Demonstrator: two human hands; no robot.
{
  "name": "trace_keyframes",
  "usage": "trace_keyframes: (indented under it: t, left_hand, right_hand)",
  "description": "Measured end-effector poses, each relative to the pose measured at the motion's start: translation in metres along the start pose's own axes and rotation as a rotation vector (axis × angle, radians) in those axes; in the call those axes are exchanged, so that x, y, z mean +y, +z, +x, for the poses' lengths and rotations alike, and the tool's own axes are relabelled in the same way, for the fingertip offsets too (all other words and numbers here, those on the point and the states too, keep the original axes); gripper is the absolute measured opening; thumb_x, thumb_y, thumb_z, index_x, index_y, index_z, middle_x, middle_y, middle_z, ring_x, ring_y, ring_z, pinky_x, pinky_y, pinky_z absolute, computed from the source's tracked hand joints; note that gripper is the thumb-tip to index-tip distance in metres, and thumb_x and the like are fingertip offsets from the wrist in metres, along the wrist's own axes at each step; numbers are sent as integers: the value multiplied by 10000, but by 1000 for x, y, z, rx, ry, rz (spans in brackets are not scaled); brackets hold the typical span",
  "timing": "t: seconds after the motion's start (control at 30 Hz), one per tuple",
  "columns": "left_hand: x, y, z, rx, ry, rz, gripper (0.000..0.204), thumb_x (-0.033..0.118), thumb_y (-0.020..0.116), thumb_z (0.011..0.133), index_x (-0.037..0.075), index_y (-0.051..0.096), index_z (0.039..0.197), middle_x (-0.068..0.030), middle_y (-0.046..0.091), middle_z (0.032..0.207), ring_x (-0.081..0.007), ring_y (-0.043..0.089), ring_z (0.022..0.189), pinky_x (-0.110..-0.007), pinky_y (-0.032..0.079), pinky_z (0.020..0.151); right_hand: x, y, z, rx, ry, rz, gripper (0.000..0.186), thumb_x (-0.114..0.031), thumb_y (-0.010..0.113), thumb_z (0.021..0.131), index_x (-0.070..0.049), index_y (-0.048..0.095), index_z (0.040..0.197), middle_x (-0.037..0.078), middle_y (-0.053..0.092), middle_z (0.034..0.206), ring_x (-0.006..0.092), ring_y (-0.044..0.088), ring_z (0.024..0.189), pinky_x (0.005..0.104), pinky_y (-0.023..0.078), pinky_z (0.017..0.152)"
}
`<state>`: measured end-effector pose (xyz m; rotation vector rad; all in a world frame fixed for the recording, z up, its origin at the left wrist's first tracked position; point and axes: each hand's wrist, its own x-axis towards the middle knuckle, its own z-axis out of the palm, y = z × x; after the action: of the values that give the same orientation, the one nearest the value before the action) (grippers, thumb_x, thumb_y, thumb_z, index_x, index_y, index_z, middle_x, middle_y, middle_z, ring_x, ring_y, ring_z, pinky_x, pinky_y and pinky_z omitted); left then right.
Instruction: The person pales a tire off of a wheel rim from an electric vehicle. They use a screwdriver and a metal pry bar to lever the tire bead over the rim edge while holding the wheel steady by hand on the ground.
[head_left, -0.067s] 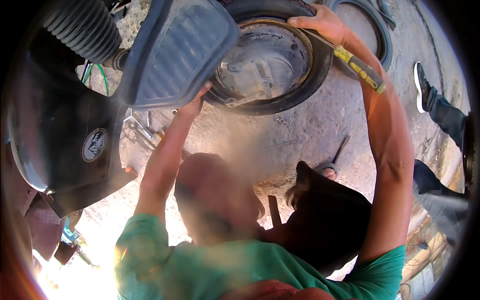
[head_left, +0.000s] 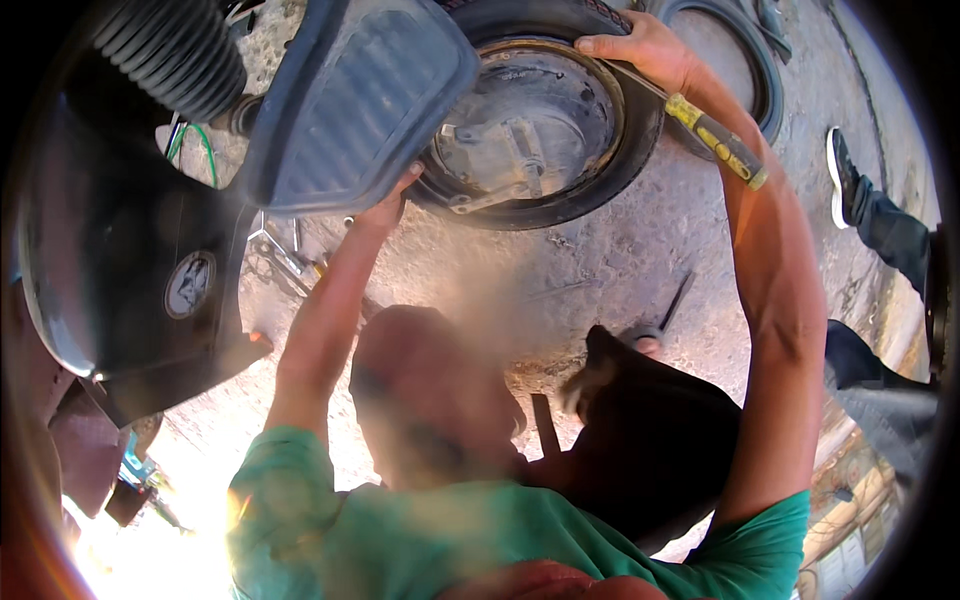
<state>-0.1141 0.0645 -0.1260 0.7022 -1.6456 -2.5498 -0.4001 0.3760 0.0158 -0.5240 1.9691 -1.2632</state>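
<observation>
A wheel with a black tire (head_left: 560,208) and a dusty metal hub (head_left: 530,120) lies at the top middle. My right hand (head_left: 650,48) grips the tire's upper right side, its thumb lying across the sidewall. A screwdriver (head_left: 715,140) with a yellow and black handle slants over my right forearm; its shaft runs beneath that hand toward the rim edge, and its tip is hidden. At the tire's lower left, my left hand (head_left: 388,205) is closed against the outer edge. Most of its fingers are hidden under a ribbed blue-grey plastic panel (head_left: 365,95).
A black vehicle body part (head_left: 130,260) with a round emblem fills the left, below a ribbed black hose (head_left: 175,55). Another tire (head_left: 768,75) lies at upper right. Metal tools (head_left: 280,250) lie beside my left forearm. Another person's shoe (head_left: 840,180) shows at right.
The screwdriver's handle has shifted slightly to the left. Both hands stay in place on the tire.
</observation>
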Motion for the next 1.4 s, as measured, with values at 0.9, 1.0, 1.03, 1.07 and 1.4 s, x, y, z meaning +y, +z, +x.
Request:
trace_keyframes:
  t: [0.9, 1.0, 1.03, 1.07, 1.4]
  left_hand:
    - [225, 295, -153, -263, -496, 1285, 672, 500, 669, 939, -21, 584, 1355, -198, 689, 1191, -256, 676, 1096, -386, 538, 941]
    - [174, 316, -118, -99, -582, 889, 828, 634, 612, 942, -63, 538, 1381, -253, 642, 1263, -315, 675, 1116, -431, 536, 967]
    - [157, 318, -105, -16, -617, 735, 852, 656, 596, 943, -70, 524, 1383, -265, 630, 1279, -337, 671, 1126, -449, 529, 979]
    - [138, 323, -88, 50, -647, 577, 877, 677, 579, 943, -77, 510, 1386, -278, 618, 1296, -359, 667, 1136, -467, 521, 991]
    - [77, 374, -26, 31, -434, -435, 349, 432, 546, 1019, 87, 534, 1074, -90, 623, 879, -284, 647, 767, -435, 500, 696]
  right_hand:
    - [21, -5, 17, -98, -92, -23, 698, -573, 838, 736, 26, 766, 1085, 189, 771, 1025, 259, 730, 944, 372, 540, 871]
    - [34, -6, 27, 0, -118, -61, 749, -605, 842, 700, 30, 764, 1089, 216, 766, 1027, 314, 736, 970, 395, 542, 880]
    - [25, -1, 24, 13, -140, -172, 781, -627, 832, 687, 45, 758, 1078, 245, 755, 1045, 361, 728, 1008, 411, 541, 893]
    - [23, -2, 28, 11, -137, -166, 793, -629, 831, 684, 54, 754, 1077, 252, 752, 1053, 363, 727, 1015, 413, 541, 892]
    - [28, -9, 23, -20, -18, -174, 628, -471, 856, 737, 37, 749, 1092, 158, 766, 992, 229, 721, 902, 372, 549, 846]
